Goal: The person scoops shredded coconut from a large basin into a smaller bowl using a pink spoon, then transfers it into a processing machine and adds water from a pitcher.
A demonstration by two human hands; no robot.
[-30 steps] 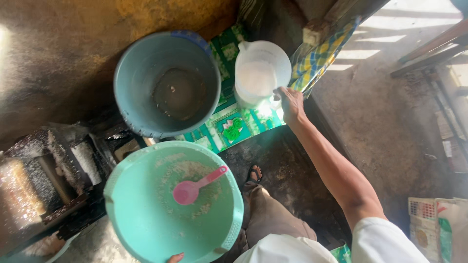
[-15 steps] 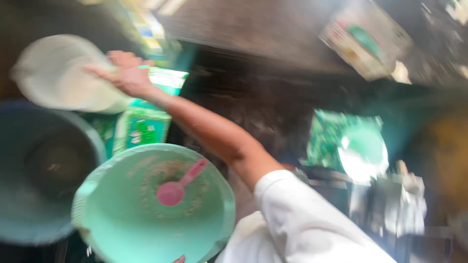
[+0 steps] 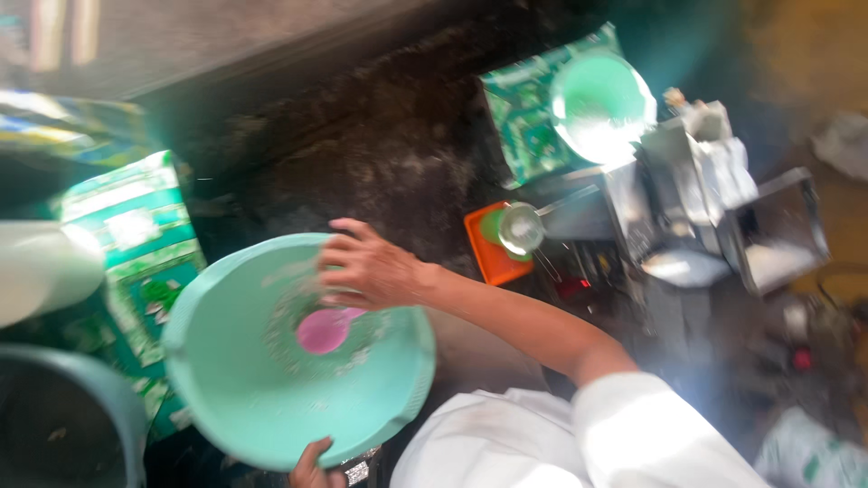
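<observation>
1. Locate the mint-green plastic basin (image 3: 271, 398). It sits low and left of centre in the head view, tilted toward you, with a scatter of pale residue on its inner wall.
2. Locate the pink spoon (image 3: 324, 331) inside the basin. Only its round bowl shows clearly; the handle runs up and to the right and is hidden under your right hand (image 3: 371, 269). The long axis therefore points from the basin's middle toward that hand.
3. Note your right hand's pose: palm down over the far-right part of the basin, fingers spread and curled loosely, forearm reaching in from the lower right out of a white sleeve (image 3: 633, 425). It lies directly over the spoon's handle and is the nearer hand. Motion blur prevents telling whether the fingers have closed on the handle or merely touch it.
4. Note your left hand (image 3: 312, 465): only the fingertips show at the basin's near rim, wrapped on the edge and supporting it.
5. Surroundings: a white jug (image 3: 41, 271) and a green printed sack (image 3: 136, 244) lie to the left, a grey-blue bucket (image 3: 63, 425) at lower left, and an orange tray (image 3: 484, 258) beside a metal machine (image 3: 696, 199) well apart to the right.
</observation>
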